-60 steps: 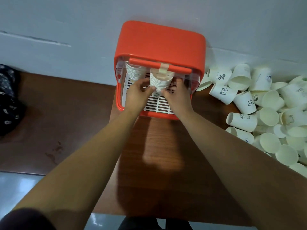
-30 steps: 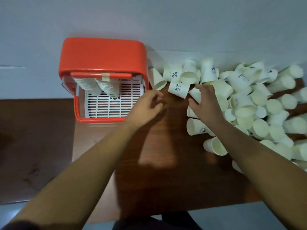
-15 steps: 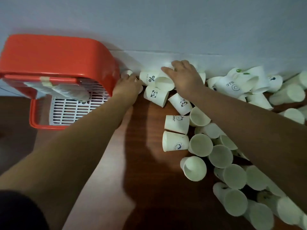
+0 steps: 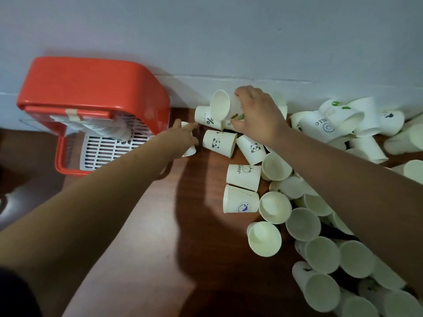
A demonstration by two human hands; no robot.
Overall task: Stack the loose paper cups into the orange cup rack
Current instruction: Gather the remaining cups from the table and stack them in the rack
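1. Standing at the left against the pale wall (image 4: 229, 30), the orange rack (image 4: 91, 88) holds nested cups (image 4: 103, 131) lying on their sides above a white slatted tray (image 4: 105, 149).
2. Left hand (image 4: 180, 138): just right of the rack, laid over a small cup (image 4: 190, 151) on the table. Whether the fingers grip it cannot be told.
3. Right hand (image 4: 258, 115): thumb and fingers curled round a paper cup (image 4: 220, 106), held above the heap, near the wall. Its long axis runs roughly level, left to right, and its open mouth points left, toward the rack.
4. Loose cups (image 4: 297, 220): heaped on the dark wooden table (image 4: 148, 259) from centre to right edge, mostly on their sides, some printed with pandas.
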